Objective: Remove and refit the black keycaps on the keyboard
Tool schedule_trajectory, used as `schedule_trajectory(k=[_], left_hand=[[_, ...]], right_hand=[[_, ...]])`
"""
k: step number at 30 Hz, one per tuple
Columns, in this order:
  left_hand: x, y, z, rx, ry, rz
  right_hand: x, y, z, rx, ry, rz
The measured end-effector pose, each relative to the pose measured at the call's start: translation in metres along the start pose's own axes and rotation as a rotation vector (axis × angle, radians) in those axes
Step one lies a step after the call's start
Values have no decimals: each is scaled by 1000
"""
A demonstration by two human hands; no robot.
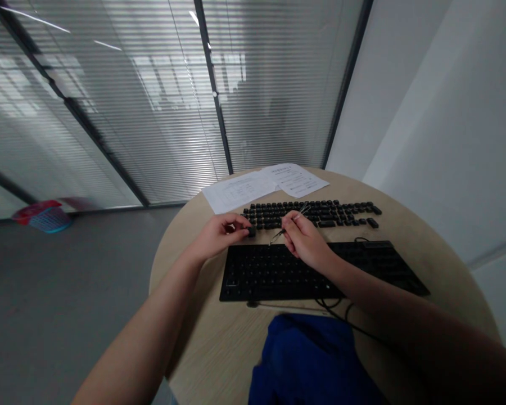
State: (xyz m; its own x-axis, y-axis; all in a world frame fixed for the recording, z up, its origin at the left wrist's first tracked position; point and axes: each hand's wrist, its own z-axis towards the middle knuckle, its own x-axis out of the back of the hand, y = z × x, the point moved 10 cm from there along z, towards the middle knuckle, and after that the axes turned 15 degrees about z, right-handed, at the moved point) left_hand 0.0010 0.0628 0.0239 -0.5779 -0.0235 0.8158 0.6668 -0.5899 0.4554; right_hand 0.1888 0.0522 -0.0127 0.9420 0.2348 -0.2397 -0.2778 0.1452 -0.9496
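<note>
A black keyboard base [274, 273] without keycaps lies on the round wooden table. Behind it, loose black keycaps [324, 214] are laid out in rows. My left hand [221, 233] is closed, its thumb and fingers pinching a black keycap [252, 231] at the left end of the rows. Wrapped round a thin wire tool [305, 208], my right hand [301, 236] is over the back edge of the base. One end of the tool sticks out past the fingertips towards the base; the wire loops rise behind the hand.
Printed papers [244, 190] lie at the table's far edge. A blue cloth [307, 360] is at the near edge, with a black cable [362, 329] beside it. A basket [46, 216] stands on the floor at left. Glass partitions with blinds stand behind the table [421, 236].
</note>
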Motion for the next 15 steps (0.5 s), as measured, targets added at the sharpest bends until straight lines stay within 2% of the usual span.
schedule_trajectory(k=[3, 6, 9, 15], left_hand=[[4, 1, 2, -32, 59, 136], [-4, 9, 8, -79, 58, 260], [-17, 20, 16, -129, 18, 405], [-45, 34, 34, -228, -126, 608]], right_hand=[[21, -2, 9, 78, 108, 36], [40, 3, 15, 126, 230, 113], [49, 9, 16, 131, 307, 183], [54, 8, 10, 140, 401, 299]])
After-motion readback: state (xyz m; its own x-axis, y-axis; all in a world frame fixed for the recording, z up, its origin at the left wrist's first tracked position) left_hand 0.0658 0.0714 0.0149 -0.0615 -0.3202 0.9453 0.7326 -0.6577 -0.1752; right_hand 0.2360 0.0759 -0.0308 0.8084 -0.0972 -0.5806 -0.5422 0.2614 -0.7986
